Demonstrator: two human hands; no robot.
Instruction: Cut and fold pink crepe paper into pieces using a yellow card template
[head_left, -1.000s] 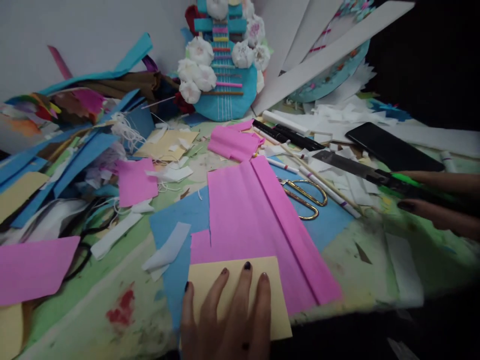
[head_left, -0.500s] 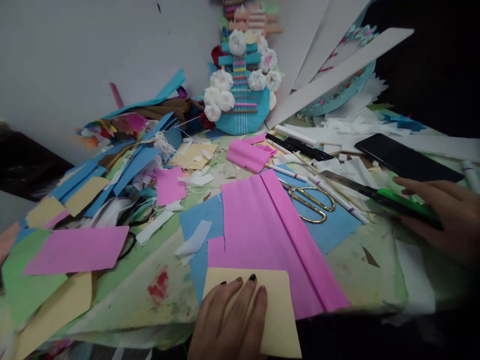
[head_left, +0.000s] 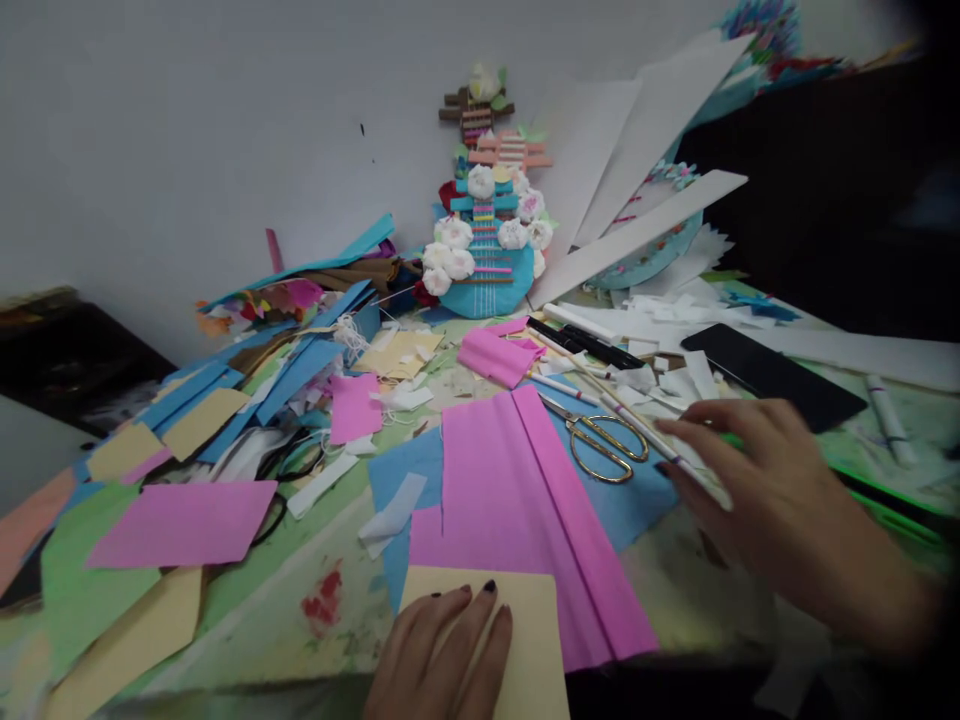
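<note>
My left hand (head_left: 442,650) lies flat on a pale yellow paper sheet (head_left: 529,640) at the near table edge, fingers stretched out. Under that sheet spreads a pink crepe paper piece (head_left: 495,480) with a folded strip along its right side. Blue paper (head_left: 645,500) shows beneath the pink. My right hand (head_left: 772,500) hovers right of the gold-handled scissors (head_left: 607,445), thumb and fingers apart, nothing visibly held. Near its fingertips lies a white pen (head_left: 675,455). A green-handled utility knife (head_left: 892,505) is partly hidden behind my right wrist.
Paper scraps and sheets, including a pink card (head_left: 184,525), crowd the left side. A blue paper guitar (head_left: 487,275) with white flowers leans at the back wall. A black phone (head_left: 776,375), black pens (head_left: 600,345) and a white marker (head_left: 889,420) lie at right.
My right hand has let go of the utility knife and moved left toward the scissors. My left hand stays on the yellow sheet. The view has tilted upward.
</note>
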